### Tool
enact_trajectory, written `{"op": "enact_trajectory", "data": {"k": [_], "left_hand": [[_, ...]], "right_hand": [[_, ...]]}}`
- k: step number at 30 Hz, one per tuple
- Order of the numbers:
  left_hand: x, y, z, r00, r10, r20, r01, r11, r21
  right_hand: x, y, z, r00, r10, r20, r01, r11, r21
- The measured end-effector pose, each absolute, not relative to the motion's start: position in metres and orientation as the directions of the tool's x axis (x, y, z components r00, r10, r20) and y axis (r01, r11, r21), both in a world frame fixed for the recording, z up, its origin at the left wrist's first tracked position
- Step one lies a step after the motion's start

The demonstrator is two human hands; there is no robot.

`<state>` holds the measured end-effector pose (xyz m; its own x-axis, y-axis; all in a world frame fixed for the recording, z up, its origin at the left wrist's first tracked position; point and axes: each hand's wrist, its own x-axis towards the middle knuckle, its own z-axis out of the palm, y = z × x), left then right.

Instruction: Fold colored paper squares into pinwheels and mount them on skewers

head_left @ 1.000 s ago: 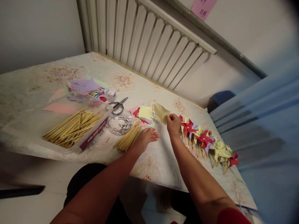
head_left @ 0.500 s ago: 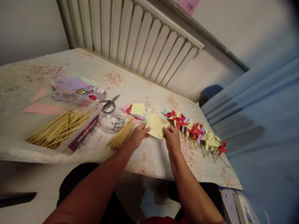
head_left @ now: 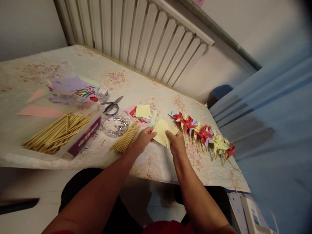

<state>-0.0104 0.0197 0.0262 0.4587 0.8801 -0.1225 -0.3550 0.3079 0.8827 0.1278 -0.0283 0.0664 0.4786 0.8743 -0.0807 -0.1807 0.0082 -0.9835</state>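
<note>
A pale yellow paper square (head_left: 162, 131) with a slit at its near corner is held up between my two hands, above the table. My left hand (head_left: 145, 137) pinches its left edge, thumb on top. On the right side, my right hand (head_left: 176, 141) grips the paper with the thumb pressed over its face and the fingers behind. Just beyond lies a pile of coloured paper squares (head_left: 143, 111), a yellow one on top. A bundle of thin wooden sticks (head_left: 125, 138) rests by my left wrist. Several finished paper pinwheels (head_left: 203, 135) lie in a row right of my right hand.
Left of me stands a clear plastic box (head_left: 84, 130) of wooden sticks. Beside it are a round dish of small metal pieces (head_left: 115, 125), scissors (head_left: 112, 106), a small white box (head_left: 102, 92) and paper scraps (head_left: 73, 85). A radiator (head_left: 136, 35) and blue curtain (head_left: 275, 123) border the table.
My right hand has shifted its grip, its thumb now lying further over the yellow paper. The paper is bent more at its right side. The view has shifted slightly.
</note>
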Motion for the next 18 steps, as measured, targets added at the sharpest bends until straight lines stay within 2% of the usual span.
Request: {"op": "enact_trajectory", "data": {"k": [9, 18], "left_hand": [[-0.011, 0.014, 0.035, 0.551, 0.828, -0.098, -0.363, 0.344, 0.866], [-0.007, 0.017, 0.025, 0.481, 0.865, -0.146, -0.247, 0.293, 0.923]], "right_hand": [[0.131, -0.03, 0.06, 0.491, 0.857, -0.156, -0.146, -0.096, -0.985], [0.128, -0.032, 0.055, 0.483, 0.854, -0.196, -0.178, -0.124, -0.976]]}}
